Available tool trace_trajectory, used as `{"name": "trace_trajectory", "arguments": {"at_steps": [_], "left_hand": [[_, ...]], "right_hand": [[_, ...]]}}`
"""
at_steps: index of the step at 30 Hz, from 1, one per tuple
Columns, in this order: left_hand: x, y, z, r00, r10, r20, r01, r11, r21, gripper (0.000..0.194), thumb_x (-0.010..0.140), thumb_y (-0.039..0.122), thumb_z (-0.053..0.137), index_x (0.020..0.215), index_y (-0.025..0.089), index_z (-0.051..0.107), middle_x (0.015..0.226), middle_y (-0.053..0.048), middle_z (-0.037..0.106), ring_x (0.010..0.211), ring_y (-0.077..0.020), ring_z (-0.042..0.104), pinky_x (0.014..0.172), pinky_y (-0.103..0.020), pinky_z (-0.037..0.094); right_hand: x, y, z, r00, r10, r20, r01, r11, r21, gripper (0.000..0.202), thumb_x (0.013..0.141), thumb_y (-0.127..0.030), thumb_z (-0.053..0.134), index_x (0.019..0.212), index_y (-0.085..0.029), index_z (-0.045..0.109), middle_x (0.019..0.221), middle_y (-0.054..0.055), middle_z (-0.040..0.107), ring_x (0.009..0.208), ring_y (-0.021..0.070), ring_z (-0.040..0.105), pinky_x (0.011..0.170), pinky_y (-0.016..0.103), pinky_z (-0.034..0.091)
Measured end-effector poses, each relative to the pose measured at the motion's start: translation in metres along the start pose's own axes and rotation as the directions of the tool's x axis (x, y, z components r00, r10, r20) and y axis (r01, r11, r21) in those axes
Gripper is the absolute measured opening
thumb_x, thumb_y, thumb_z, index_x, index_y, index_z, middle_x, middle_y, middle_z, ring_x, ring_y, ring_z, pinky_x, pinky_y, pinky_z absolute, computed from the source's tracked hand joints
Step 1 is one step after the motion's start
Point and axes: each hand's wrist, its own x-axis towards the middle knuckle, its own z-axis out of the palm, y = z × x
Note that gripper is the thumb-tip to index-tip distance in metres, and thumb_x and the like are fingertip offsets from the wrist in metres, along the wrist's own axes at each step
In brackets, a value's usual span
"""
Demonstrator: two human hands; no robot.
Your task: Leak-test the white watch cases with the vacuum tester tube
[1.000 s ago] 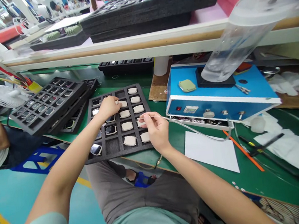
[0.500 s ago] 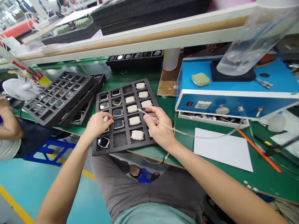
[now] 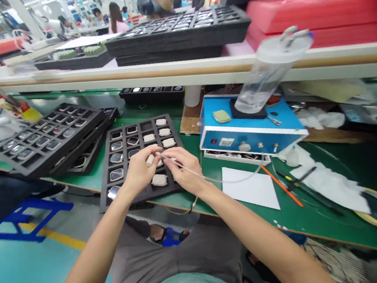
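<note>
Over the black foam tray (image 3: 104, 185), my two hands meet with their fingertips close together. My right hand (image 3: 186, 170) is closed round the end of a thin clear tube (image 3: 214, 181), which runs back to the blue box. Its tip lies at the fingers of my left hand (image 3: 141, 170), which are pinched together. A pale rounded thing (image 3: 150, 160) shows there; whether it is a finger cover or a held piece I cannot tell. Dark-faced watch cases (image 3: 116, 158) fill the tray's left columns, and cream watch cases (image 3: 159, 180) lie in the right ones. My hands hide some pockets.
Right of the tray stands the blue box (image 3: 255, 140) with knobs, a green case (image 3: 221, 116) and a clear cylinder (image 3: 253, 90) on top. White paper (image 3: 249, 189) lies before it. Stacked trays (image 3: 51, 134) are at left. A shelf (image 3: 168, 72) crosses above.
My left hand has moved right and the right hand left relative to the tray, so their fingertips now meet. The camera view has tilted up and turned right.
</note>
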Motion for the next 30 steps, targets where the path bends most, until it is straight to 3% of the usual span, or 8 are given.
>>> {"name": "trace_trajectory", "arguments": {"at_steps": [4,9,12,15,19,23,25,30], "left_hand": [[0.008,0.008,0.012,1.0,0.013,0.028,-0.011,0.999,-0.048,0.043,0.084,0.023,0.057,0.127,0.02,0.063,0.103,-0.005,0.074,0.092,-0.0193,0.069,0.086,-0.029,0.051],[0.018,0.004,0.016,0.999,-0.008,0.035,0.014,0.984,-0.178,0.055,0.08,0.027,0.063,0.134,0.017,0.058,0.099,-0.006,0.075,0.094,-0.0207,0.069,0.095,-0.033,0.05],[0.022,0.006,0.021,0.989,-0.146,0.011,0.142,0.943,-0.3,0.05,0.078,0.033,0.069,0.125,0.017,0.063,0.089,-0.005,0.073,0.082,-0.0191,0.067,0.083,-0.031,0.052],[0.032,0.006,0.024,0.945,-0.32,-0.062,0.268,0.872,-0.409,0.034,0.081,0.045,0.07,0.099,0.016,0.066,0.076,-0.002,0.063,0.064,-0.0121,0.053,0.06,-0.024,0.043],[0.054,-0.005,0.02,0.854,-0.52,0.0,0.372,0.612,-0.698,0.034,0.078,0.036,0.071,0.102,0.018,0.056,0.075,0.003,0.048,0.062,-0.0087,0.043,0.052,-0.02,0.035],[0.061,-0.012,0.013,0.789,-0.61,0.074,0.336,0.327,-0.884,0.025,0.082,0.022,0.053,0.106,0.016,0.055,0.075,0.002,0.046,0.064,-0.0095,0.046,0.055,-0.02,0.039],[0.054,-0.007,0.015,0.822,-0.563,0.086,0.283,0.272,-0.92,0.026,0.083,0.02,0.052,0.108,0.016,0.056,0.08,0.0,0.052,0.069,-0.0096,0.051,0.061,-0.02,0.044],[0.028,0.013,0.039,0.934,-0.331,0.133,0.234,0.286,-0.929,0.038,0.08,0.024,0.072,0.115,0.017,0.061,0.102,-0.004,0.063,0.087,-0.0108,0.06,0.082,-0.025,0.054]], "right_hand": [[0.005,0.01,-0.001,0.998,-0.063,-0.003,0.062,0.996,-0.066,0.024,0.1,-0.03,0.054,0.1,-0.023,0.076,0.102,0.008,0.073,0.095,0.018,0.069,0.086,0.031,0.055],[0.012,0.021,-0.003,1.0,-0.021,-0.001,0.021,0.998,-0.053,0.025,0.1,-0.03,0.053,0.103,-0.022,0.077,0.097,0.007,0.072,0.091,0.0161,0.068,0.083,0.028,0.055],[0.015,0.022,-0.007,0.996,0.072,-0.061,-0.075,0.996,-0.049,0.025,0.099,-0.03,0.052,0.104,-0.022,0.076,0.1,0.007,0.07,0.092,0.0162,0.067,0.086,0.029,0.055],[0.019,0.022,-0.013,0.953,0.227,-0.199,-0.212,0.973,0.094,0.023,0.096,-0.034,0.056,0.103,-0.021,0.074,0.103,0.006,0.069,0.083,0.0142,0.068,0.081,0.028,0.057],[0.024,0.027,-0.016,0.852,0.451,-0.265,-0.339,0.862,0.378,0.028,0.088,-0.043,0.066,0.102,-0.019,0.07,0.087,0.003,0.07,0.077,0.0134,0.068,0.077,0.028,0.059],[0.025,0.027,-0.016,0.829,0.491,-0.267,-0.323,0.81,0.489,0.034,0.082,-0.048,0.072,0.099,-0.019,0.069,0.081,0.001,0.069,0.072,0.0123,0.067,0.073,0.028,0.059],[0.024,0.024,-0.015,0.831,0.485,-0.271,-0.305,0.806,0.507,0.034,0.08,-0.047,0.074,0.098,-0.019,0.068,0.083,0.001,0.07,0.072,0.0125,0.068,0.071,0.028,0.06],[0.021,0.017,-0.012,0.847,0.477,-0.235,-0.312,0.803,0.507,0.032,0.081,-0.046,0.075,0.097,-0.019,0.069,0.085,0.002,0.072,0.07,0.013,0.069,0.069,0.029,0.061]]}}
